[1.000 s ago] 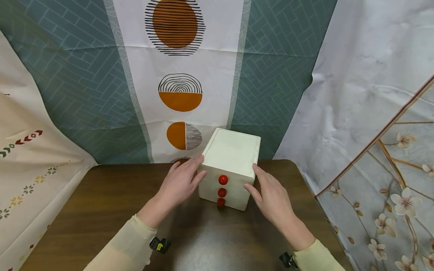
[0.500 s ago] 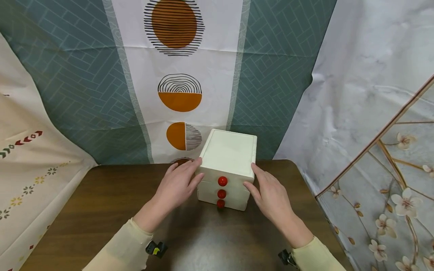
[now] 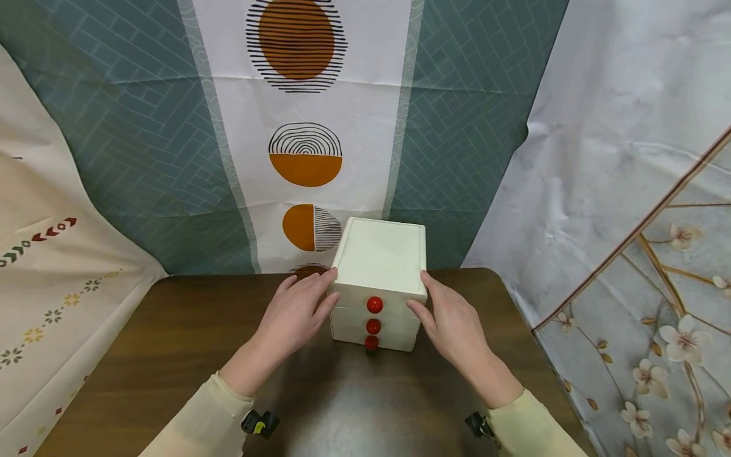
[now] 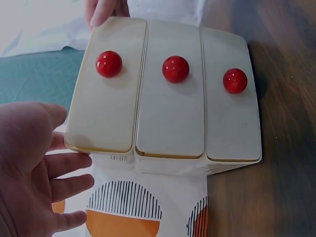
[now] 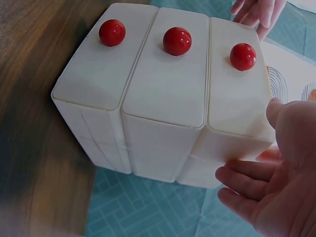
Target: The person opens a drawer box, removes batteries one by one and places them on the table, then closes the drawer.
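A white box (image 3: 381,255) with three stacked drawers and red knobs (image 3: 374,304) stands near the table's back edge, all drawers closed. My left hand (image 3: 294,314) touches its upper left side with fingers extended. On the opposite side, my right hand (image 3: 457,324) rests its fingers against the upper right side, thumb near the front corner. In the left wrist view, the left hand (image 4: 29,168) has spread fingers beside the drawer fronts (image 4: 170,113). The right wrist view has the right hand (image 5: 291,173) with relaxed fingers along the top drawer's side (image 5: 232,143).
The brown wooden table (image 3: 200,336) extends around the box. Behind it hangs a teal and white cloth (image 3: 365,184) with orange shapes. A cream patterned cloth (image 3: 51,266) borders the left, a floral one (image 3: 639,304) the right.
The box has turned slightly so that its front faces the head camera more squarely, its back end shifting left. Both hands have moved a little left with it, still at its sides.
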Available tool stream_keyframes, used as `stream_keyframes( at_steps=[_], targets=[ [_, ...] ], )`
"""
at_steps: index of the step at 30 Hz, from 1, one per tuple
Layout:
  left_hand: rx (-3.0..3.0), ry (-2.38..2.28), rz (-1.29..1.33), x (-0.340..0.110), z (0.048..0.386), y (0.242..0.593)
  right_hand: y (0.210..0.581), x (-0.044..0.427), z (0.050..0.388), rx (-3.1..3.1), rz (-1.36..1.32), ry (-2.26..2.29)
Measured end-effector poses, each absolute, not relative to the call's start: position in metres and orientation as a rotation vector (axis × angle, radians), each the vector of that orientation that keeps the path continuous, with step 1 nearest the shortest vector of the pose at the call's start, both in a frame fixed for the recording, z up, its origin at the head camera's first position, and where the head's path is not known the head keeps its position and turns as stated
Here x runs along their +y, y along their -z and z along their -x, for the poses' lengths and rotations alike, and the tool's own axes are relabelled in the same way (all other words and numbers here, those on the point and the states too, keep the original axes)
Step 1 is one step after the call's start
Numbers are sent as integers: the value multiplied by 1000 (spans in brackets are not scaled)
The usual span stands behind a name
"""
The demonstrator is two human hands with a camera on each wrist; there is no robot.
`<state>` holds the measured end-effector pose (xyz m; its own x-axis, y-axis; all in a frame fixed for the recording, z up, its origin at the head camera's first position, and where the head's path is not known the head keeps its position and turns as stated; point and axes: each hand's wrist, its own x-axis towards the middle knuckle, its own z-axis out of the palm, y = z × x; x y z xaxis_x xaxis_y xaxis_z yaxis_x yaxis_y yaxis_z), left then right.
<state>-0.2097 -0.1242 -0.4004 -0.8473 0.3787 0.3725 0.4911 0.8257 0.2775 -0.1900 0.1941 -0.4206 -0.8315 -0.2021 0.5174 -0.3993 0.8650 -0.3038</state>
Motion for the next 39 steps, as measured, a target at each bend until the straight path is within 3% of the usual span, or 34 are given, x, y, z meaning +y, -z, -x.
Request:
stream_keyframes(
  at_steps=[39],
  targets=[
    [-2703, 519, 625, -156, 193, 394, 419, 167, 208, -2571, -505, -603]
  ],
)
